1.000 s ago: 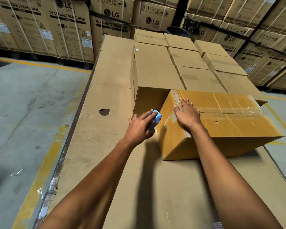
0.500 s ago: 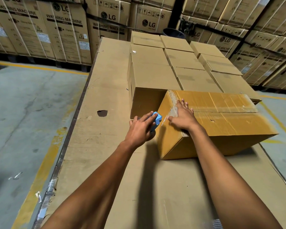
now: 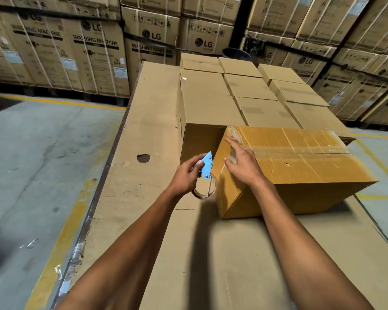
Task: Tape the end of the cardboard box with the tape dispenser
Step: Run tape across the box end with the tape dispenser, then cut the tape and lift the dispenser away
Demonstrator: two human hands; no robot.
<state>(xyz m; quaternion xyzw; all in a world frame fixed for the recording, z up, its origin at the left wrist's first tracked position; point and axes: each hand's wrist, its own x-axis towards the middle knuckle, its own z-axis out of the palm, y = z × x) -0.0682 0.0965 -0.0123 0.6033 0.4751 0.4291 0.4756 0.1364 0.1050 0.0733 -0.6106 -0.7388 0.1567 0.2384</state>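
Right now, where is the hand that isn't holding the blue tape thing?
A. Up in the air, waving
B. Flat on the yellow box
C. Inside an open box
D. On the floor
B. The right hand lies spread on the near top corner of the box, while the left hand grips the blue tape dispenser beside the box's end.

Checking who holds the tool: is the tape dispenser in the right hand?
No, the left hand grips the blue tape dispenser, while the right hand rests open on the cardboard box.
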